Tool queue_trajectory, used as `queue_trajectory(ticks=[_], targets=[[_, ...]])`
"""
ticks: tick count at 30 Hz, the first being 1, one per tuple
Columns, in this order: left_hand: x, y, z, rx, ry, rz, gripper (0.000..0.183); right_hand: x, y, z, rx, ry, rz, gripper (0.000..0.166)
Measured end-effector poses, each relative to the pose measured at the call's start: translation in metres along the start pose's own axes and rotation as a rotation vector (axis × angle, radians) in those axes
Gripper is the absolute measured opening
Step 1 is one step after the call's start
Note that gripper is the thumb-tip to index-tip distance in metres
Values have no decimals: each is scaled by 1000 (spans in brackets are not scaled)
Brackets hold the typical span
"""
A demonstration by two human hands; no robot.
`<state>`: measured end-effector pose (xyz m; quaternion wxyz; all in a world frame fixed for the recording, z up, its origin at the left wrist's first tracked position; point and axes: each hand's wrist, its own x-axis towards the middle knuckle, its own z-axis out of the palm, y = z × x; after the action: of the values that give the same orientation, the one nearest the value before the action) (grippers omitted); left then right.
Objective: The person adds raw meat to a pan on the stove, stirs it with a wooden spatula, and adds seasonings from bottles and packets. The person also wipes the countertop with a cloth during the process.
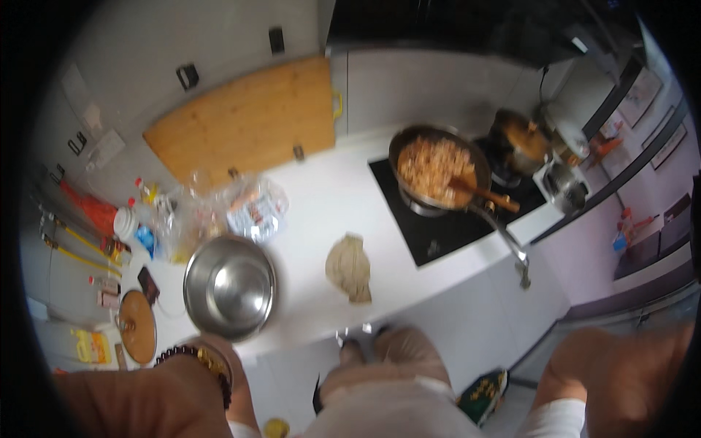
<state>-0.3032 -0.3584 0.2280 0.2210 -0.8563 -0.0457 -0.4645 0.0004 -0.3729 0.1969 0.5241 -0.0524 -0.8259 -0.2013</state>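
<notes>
Blurred and close to the camera, my left hand (137,402) fills the lower left, with a dark beaded bracelet (211,364) at the wrist. My right hand (641,372) is likewise raised at the lower right; no fingers show on either, so what they hold is hidden. Before me on the white counter (312,213) sits an empty stainless steel basin (227,287), and to its right lies a crumpled beige cloth (349,268). A long-handled wok (402,139) on the black cooktop (432,246) contains chopped reddish-brown food (432,164) and a wooden spatula (487,196).
Behind the wok's right side stands a lidded pot (523,139); a small metal pot (567,189) is at the counter's right end. A wooden board (246,120) leans on the wall. Plastic bags (191,219), a phone (148,284) and a pan lid (138,328) crowd the left.
</notes>
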Motion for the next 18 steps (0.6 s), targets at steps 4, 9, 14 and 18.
queue_trajectory(ticks=[4, 9, 14, 18], targets=[[3, 16, 18, 82, 332, 3, 25, -18, 23, -59, -364, 158, 151, 36], [-53, 49, 127, -81, 25, -626, 23, -169, 112, -82, -525, -406, 950, 41], [-86, 134, 360, -894, -160, -1503, 34, -290, 158, -63, -683, -1185, 926, 55], [-41, 160, 487, -1268, -140, -1931, 48, -316, 183, -60, -625, -1380, 768, 32]])
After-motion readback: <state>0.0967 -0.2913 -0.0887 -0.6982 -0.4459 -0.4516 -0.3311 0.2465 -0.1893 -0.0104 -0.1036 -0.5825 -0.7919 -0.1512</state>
